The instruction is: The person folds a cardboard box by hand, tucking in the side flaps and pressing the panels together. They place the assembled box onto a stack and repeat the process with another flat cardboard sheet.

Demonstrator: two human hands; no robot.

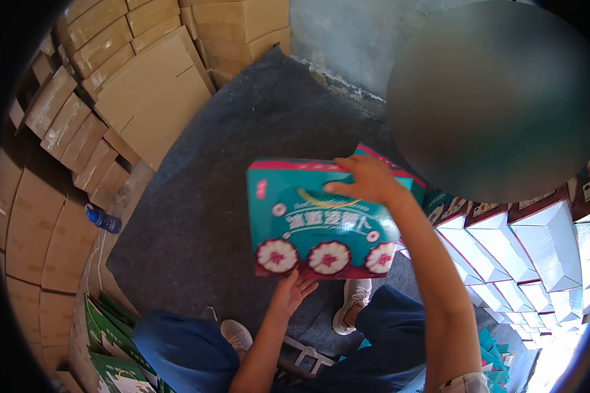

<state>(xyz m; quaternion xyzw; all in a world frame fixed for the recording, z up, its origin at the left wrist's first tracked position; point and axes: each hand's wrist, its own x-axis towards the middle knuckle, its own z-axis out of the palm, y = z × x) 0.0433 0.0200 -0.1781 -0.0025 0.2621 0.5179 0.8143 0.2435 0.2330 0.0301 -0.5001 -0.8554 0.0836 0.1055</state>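
A teal carton box with a pink top edge, radish-slice pictures and a yellow handle is held up in front of me. My right hand grips it at the top right, thumb on the front face near the handle and fingers over the top edge. Beneath it, my left hand is open, fingers spread, with a fingertip right at the bottom edge. Another teal and pink edge shows behind my right hand, mostly hidden by the box.
Stacked brown cartons line the left side, near a blue bottle. White and maroon boxes are piled at right. Green flat packaging lies lower left. A grey stool frame is between my legs. A blurred round patch covers the upper right.
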